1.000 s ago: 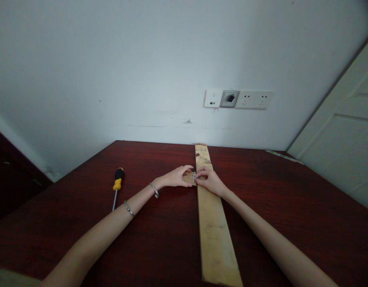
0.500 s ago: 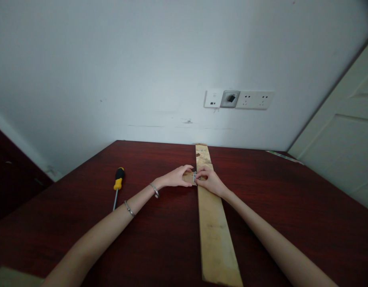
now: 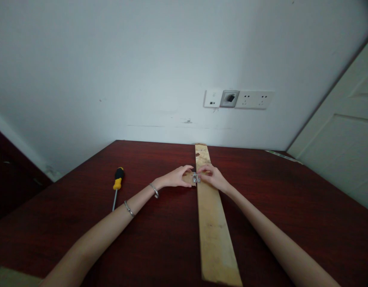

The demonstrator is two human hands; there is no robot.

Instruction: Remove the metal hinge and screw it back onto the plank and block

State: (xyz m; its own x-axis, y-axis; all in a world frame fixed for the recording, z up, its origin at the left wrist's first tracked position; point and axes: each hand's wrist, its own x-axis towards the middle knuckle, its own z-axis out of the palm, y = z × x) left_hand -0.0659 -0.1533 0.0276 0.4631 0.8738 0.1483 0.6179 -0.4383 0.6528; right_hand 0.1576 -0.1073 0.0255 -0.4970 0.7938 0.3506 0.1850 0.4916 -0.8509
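Our left grip [image 3: 176, 176] is curled around a short wooden block [image 3: 188, 179], its end at the left edge of a long plank [image 3: 215, 227]. Our right grip [image 3: 215, 177] is over the plank, fingertips at a small metal fitting [image 3: 196, 177] bridging the two; we cannot tell if they pinch it. We seem to be lining up the fitting; next probably calls for steadiness. A black-and-yellow screwdriver [image 3: 118, 179] lies leftward on the surface [image 3: 160, 227]. No writing is readable.

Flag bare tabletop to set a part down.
Free: between screwdriver and left hand; right of the right forearm, toward the white door. Crowded: around the metal fitting at the left edge of the long board; left hand around small wood piece, right hand alongside.
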